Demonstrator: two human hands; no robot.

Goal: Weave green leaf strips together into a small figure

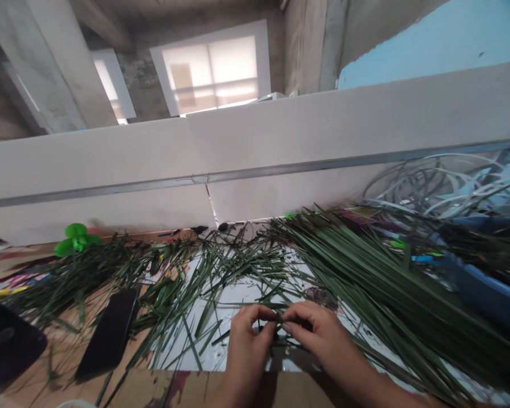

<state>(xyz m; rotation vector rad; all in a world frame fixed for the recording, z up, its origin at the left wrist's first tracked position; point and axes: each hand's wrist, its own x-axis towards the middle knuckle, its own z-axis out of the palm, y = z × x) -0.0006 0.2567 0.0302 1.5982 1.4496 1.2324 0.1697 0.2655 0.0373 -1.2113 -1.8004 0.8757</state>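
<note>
My left hand (251, 335) and my right hand (317, 327) meet at the near middle of the table, thumb and forefinger pinched on each. Between the fingertips is a small dark piece of leaf strip (280, 319), mostly covered by the fingers. Just beyond the hands, cut green leaf strips (246, 263) lie scattered over a white sheet (238, 296). To the right of my right hand is a large bundle of long green leaves (365, 272), running from the back toward the front right.
A black phone (108, 334) lies at left, near a dark object (8, 345) and a green three-lobed item (76, 240). At right stand a blue basin (484, 283) and coiled pale strips (433, 184). A white partition (259, 141) closes off the back.
</note>
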